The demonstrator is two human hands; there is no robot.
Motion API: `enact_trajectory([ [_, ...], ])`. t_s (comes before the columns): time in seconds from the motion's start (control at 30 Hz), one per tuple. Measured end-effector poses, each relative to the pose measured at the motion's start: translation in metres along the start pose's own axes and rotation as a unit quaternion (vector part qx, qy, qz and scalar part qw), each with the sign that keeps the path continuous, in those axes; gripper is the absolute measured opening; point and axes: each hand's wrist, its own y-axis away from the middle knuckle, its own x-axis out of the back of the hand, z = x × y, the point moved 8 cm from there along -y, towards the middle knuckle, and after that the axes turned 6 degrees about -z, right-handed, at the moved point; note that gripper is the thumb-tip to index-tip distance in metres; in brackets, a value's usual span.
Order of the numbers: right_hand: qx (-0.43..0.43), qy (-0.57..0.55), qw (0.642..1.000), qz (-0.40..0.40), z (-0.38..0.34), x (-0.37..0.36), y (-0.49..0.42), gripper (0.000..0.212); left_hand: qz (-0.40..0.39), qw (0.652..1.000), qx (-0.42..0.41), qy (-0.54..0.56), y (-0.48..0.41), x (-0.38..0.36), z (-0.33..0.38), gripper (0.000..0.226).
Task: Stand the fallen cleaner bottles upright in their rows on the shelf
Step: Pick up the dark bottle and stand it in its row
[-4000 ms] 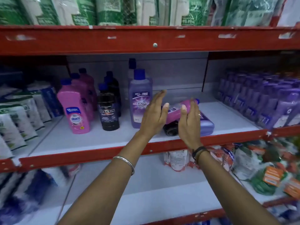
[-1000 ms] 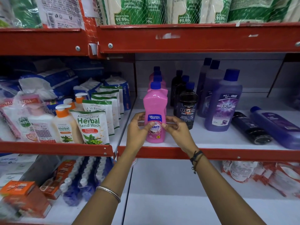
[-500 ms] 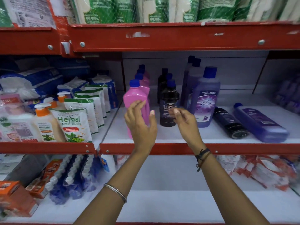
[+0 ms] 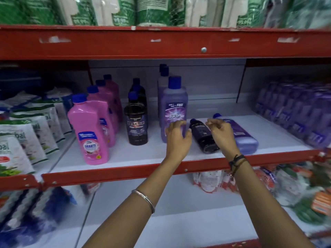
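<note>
On the white shelf [image 4: 146, 154] a pink cleaner bottle [image 4: 89, 135] stands upright at the front of its row. To its right stand a black bottle [image 4: 136, 122] and a purple bottle [image 4: 173, 106], each with more behind. A black bottle [image 4: 203, 136] lies on its side, cap pointing back, and a purple bottle [image 4: 240, 135] lies beside it on the right. My left hand [image 4: 177, 138] hovers just left of the fallen black bottle, fingers apart and empty. My right hand [image 4: 221, 135] hovers between the two fallen bottles, fingers curled, holding nothing.
A red shelf beam [image 4: 161, 43] runs overhead with green packs above. Hand-wash pouches [image 4: 26, 133] fill the left bay. Rows of purple bottles [image 4: 295, 111] stand at the right. The red front lip [image 4: 125, 174] edges the shelf; packets lie on the lower shelf.
Both hands have let go of the pink bottle, which now stands upright, and have moved right to the fallen black bottle. The view has shifted right too.
</note>
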Motion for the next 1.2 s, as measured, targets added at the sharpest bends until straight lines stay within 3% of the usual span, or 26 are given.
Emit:
enact_trajectory([
  [0.13,-0.015,0.122,0.992,-0.035,0.018,0.006,-0.022,0.030,-0.086,0.992,0.091,-0.031,-0.014,-0.048,-0.015,0.027],
  [0.27,-0.082,0.194,0.972,-0.105,0.039,-0.005,-0.035,0.036,-0.135,0.967,0.185,-0.113,-0.026,-0.071,-0.028,0.028],
  [0.37,-0.097,0.214,0.962,-0.139,0.045,-0.012,-0.036,0.029,-0.150,0.957,0.203,-0.144,-0.031,-0.079,-0.026,0.032],
  [0.47,-0.087,0.194,0.970,-0.116,0.049,-0.009,-0.035,0.021,-0.142,0.959,0.214,-0.116,-0.031,-0.081,-0.027,0.035],
  [0.67,-0.061,0.082,0.994,-0.038,0.040,0.014,-0.018,0.023,-0.118,0.977,0.176,0.004,-0.021,-0.071,-0.020,0.048],
  [0.77,-0.033,0.020,0.999,-0.028,0.023,0.022,-0.007,0.017,-0.105,0.988,0.114,0.022,-0.013,-0.059,-0.004,0.055],
  [0.93,0.022,-0.042,0.997,-0.053,-0.002,0.016,0.011,0.026,-0.078,0.993,0.049,0.073,0.005,-0.028,0.013,0.056],
  [1.2,0.126,-0.069,0.986,-0.082,-0.058,-0.044,0.052,0.036,0.020,0.998,-0.016,0.064,0.036,0.065,0.006,0.061],
])
